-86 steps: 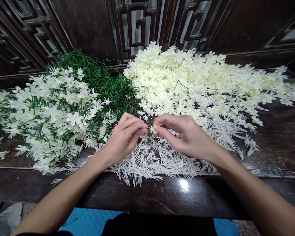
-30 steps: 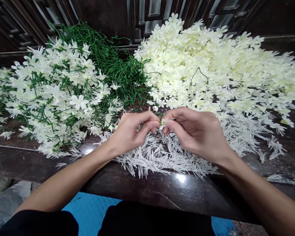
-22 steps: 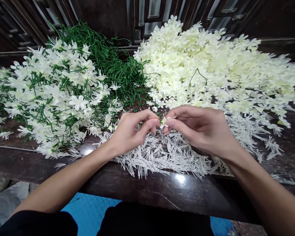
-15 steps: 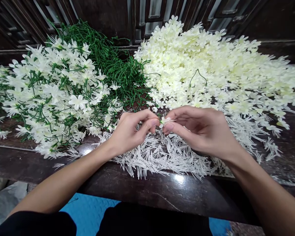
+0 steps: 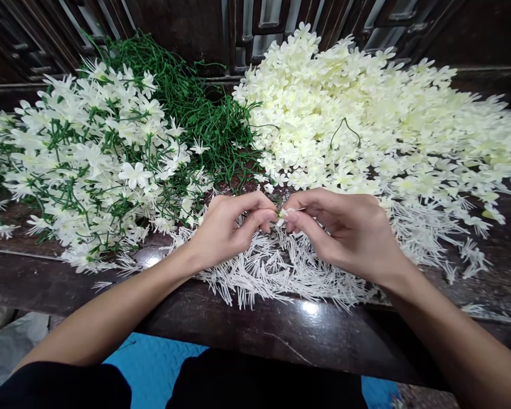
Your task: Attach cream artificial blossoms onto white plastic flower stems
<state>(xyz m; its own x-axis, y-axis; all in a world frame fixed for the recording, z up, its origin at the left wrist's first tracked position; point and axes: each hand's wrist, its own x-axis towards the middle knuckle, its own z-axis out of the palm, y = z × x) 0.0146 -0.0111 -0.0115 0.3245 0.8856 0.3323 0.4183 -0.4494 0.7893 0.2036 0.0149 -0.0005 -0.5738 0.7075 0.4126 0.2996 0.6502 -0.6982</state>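
Observation:
My left hand (image 5: pixel 227 227) and my right hand (image 5: pixel 344 230) meet fingertip to fingertip over a dark wooden table (image 5: pixel 281 335). Both are pinched on one small cream artificial flower (image 5: pixel 282 213), which has a thin white stamen piece sticking out to the right and a bit of green stem at the left fingers. Under the hands lies a spread of white stamen clusters (image 5: pixel 281 267). Beyond the right hand is a big heap of loose cream flower heads (image 5: pixel 366 113).
Finished white flowers on green stems (image 5: pixel 89 165) are piled at the left. A tangle of bare green stems (image 5: pixel 196 108) lies behind them, against a dark carved wooden screen (image 5: pixel 247 23). Blue matting (image 5: pixel 153 369) shows below the table edge.
The hands have stayed together on the flower, with only small shifts of the fingers. Since the oldest frame the view has tipped down and nearer to the piles.

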